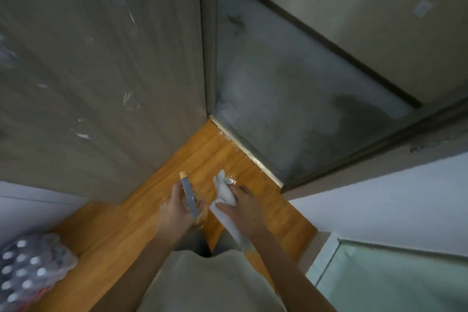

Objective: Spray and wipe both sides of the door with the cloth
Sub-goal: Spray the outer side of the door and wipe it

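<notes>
The grey-brown door [101,63] stands open on my left, its face streaked with white marks, its edge [209,33] toward the doorway. My left hand [177,208] grips a spray bottle [189,196] with an orange nozzle pointing away from me. My right hand [240,204] holds a white cloth [224,191], bunched at the fingers with a tail hanging down toward my waist. Both hands are low in front of me, a short way from the door's bottom corner.
Orange wood flooring [222,157] runs to a metal threshold strip [245,151], beyond which lies grey concrete floor [291,88]. A shrink-wrapped pack of bottles [27,271] sits at the lower left. White wall [379,197] and a glass panel [392,276] are on the right.
</notes>
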Available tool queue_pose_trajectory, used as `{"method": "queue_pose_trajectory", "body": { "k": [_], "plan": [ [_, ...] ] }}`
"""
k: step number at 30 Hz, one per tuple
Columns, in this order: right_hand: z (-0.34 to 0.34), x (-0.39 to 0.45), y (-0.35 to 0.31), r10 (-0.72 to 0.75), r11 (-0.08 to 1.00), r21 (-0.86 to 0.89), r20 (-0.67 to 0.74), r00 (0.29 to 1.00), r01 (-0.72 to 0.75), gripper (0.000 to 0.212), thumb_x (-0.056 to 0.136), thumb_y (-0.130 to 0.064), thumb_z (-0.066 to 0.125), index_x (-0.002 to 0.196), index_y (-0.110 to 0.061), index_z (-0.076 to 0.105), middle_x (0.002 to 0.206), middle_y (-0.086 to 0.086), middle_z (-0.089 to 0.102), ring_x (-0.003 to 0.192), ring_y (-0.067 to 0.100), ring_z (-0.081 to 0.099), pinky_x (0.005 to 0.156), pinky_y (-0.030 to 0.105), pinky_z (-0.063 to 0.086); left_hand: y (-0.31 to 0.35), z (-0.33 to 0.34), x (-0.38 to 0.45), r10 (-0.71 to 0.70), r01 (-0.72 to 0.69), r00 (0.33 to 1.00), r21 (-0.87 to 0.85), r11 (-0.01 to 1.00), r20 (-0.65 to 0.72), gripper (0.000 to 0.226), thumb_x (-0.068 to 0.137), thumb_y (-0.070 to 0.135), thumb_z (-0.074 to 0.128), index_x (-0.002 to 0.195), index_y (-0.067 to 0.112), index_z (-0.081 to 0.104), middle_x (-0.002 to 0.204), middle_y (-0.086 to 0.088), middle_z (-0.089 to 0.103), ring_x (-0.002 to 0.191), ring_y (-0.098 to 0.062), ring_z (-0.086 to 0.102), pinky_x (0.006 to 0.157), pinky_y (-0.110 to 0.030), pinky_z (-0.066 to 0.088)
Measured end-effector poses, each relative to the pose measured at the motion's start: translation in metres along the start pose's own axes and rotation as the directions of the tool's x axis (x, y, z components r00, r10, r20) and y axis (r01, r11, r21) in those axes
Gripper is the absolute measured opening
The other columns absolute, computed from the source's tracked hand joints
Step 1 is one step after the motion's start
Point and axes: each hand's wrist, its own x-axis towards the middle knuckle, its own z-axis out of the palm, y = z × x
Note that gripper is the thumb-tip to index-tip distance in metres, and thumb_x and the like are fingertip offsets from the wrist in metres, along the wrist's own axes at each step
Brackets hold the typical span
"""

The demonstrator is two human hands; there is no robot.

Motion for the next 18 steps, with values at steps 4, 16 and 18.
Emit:
{"method": "queue_pose_trajectory", "body": {
  "k": [4, 16, 18],
  "plan": [
    [-0.030, 0.054, 0.003, -0.017, 1.000, -0.017, 0.020, 1.000, 0.018, 0.060, 0.088, -0.053, 0.062, 0.139, -0.024, 0.050, 0.116, 0.001, 0.058, 0.106, 0.016, 0.056, 0.088, 0.027, 0.046, 0.022, 0.011, 0.043, -0.044, 0.043, 0.998, -0.014, 0.999, -0.043, 0.058, 0.076, 0.027, 0.081, 0.122, 0.012, 0.050, 0.089, 0.007, 0.061, 0.068, -0.024, 0.065, 0.057, -0.035, 0.049],
    [-0.118, 0.214, -0.048, -0.131, 0.991, 0.018, 0.027, 0.991, 0.131, 0.040, 0.088, -0.048, 0.062, 0.120, -0.025, 0.061, 0.096, -0.012, 0.057, 0.094, 0.011, 0.060, 0.085, 0.028, 0.048, 0.054, 0.004, 0.195, -0.094, 0.063, 0.970, -0.141, 0.988, -0.224, 0.056, 0.077, 0.025, 0.080, 0.122, 0.016, 0.048, 0.099, 0.001, 0.063, 0.078, -0.019, 0.062, 0.065, -0.039, 0.053],
    [-0.132, 0.233, -0.064, -0.155, 0.985, 0.074, 0.012, 0.988, 0.154, 0.039, 0.075, -0.052, 0.059, 0.106, -0.029, 0.063, 0.090, -0.012, 0.059, 0.089, 0.009, 0.061, 0.081, 0.030, 0.050, 0.059, -0.002, 0.209, -0.108, 0.070, 0.948, -0.135, 0.988, -0.300, 0.059, 0.076, 0.023, 0.081, 0.124, 0.018, 0.047, 0.100, 0.000, 0.063, 0.078, -0.019, 0.062, 0.065, -0.036, 0.051]
  ]
}}
